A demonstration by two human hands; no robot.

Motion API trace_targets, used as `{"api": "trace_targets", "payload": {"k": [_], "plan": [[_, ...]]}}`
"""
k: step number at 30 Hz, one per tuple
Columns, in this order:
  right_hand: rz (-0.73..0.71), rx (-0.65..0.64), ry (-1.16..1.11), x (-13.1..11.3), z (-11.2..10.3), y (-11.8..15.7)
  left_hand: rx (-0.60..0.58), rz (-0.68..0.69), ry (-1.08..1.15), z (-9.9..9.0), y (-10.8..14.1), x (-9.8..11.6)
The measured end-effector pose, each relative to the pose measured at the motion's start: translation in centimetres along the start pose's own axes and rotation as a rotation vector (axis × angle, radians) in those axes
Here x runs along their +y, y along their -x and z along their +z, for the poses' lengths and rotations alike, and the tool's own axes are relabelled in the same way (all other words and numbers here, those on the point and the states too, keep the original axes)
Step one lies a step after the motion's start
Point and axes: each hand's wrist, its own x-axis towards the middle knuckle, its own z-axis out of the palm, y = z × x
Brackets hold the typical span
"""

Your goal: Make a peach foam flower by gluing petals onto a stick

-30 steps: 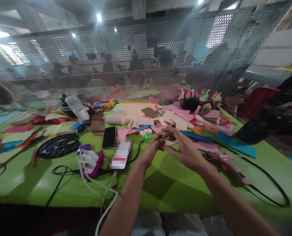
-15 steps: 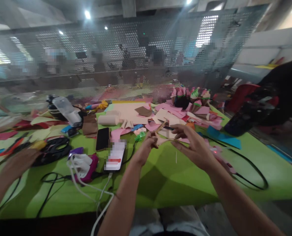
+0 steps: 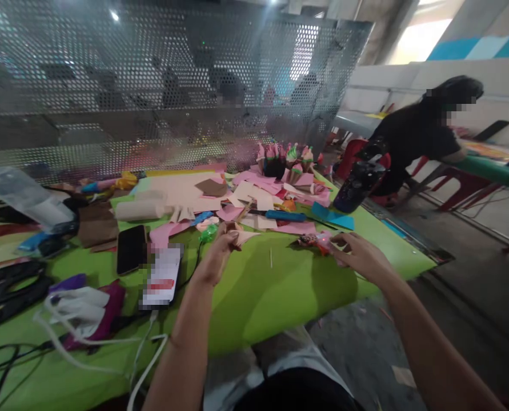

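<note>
Pale paper (image 3: 246, 236) in left hand (image 3: 220, 251); room toward table edge (image 3: 271, 337).

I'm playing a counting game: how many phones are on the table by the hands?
2. A dark-screened phone lies left of the left hand; a lit phone lies beside that phone, lower right in the picture. More may hide under the scattered paper.

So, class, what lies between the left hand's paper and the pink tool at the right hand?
In the head view, a thin pale stick lies on the green table between the paper and the pink tool, slightly nearer the camera.
</note>
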Motion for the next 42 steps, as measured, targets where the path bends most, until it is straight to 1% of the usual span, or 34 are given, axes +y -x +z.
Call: {"api": "trace_targets", "payload": {"k": [2,4,6,8,11,13,14,17,19,22,24,28,31,35,37,42], "plan": [[0.064,-0.110,-0.006,0.0,0.4,-0.7,0.002,0.002,-0.013,0.0,0.0,-0.2],[0.130,-0.181,-0.037,0.2,0.6,-1.4,-0.007,0.007,-0.017,0.0,0.1,-0.3],[0.193,-0.181,-0.150,0.4,0.6,-1.9,-0.030,0.005,-0.020,0.0,0.2,-0.3],[0.233,-0.156,-0.357,0.1,0.4,-2.0,-0.032,-0.006,-0.022,0.2,0.4,-0.2],[0.182,-0.126,-0.717,-1.4,-0.4,-1.7,-0.025,-0.025,-0.031,0.3,0.5,-0.2],[0.148,-0.064,-0.857,-2.9,-0.8,-1.5,-0.022,-0.032,-0.041,0.2,0.5,-0.2],[0.144,-0.055,-0.912,-3.7,-0.8,-1.5,-0.022,-0.036,-0.048,0.2,0.5,-0.3],[0.113,-0.114,-1.042,-6.2,-0.7,-1.8,-0.008,-0.044,-0.074,0.0,0.3,-0.7],[0.037,-0.155,-1.091,-7.9,-0.5,-2.1,0.005,-0.063,-0.097,-0.1,0.2,-0.9],[-0.100,-0.188,-1.067,-10.1,-0.3,-2.5,0.007,-0.104,-0.124,0.0,0.2,-0.8],[-0.162,-0.195,-1.022,-11.2,-0.3,-2.7,-0.005,-0.112,-0.122,0.1,0.4,-0.5],[-0.267,-0.209,-0.879,-12.6,-0.6,-3.0,-0.030,-0.090,-0.119,0.2,0.7,-0.4],[-0.378,-0.237,-0.749,-13.3,-0.9,-3.1,-0.051,-0.075,-0.136,0.0,0.6,-0.7],[-0.519,-0.270,-0.610,-13.3,-0.9,-3.3,-0.073,-0.065,-0.165,0.0,0.5,-0.9],[-0.550,-0.277,-0.552,-12.8,-0.8,-3.5,-0.070,-0.070,-0.184,0.1,0.6,-0.8],[-0.607,-0.245,-0.463,-11.6,-0.5,-4.0,-0.063,-0.088,-0.201,0.2,0.7,-0.7]]}}
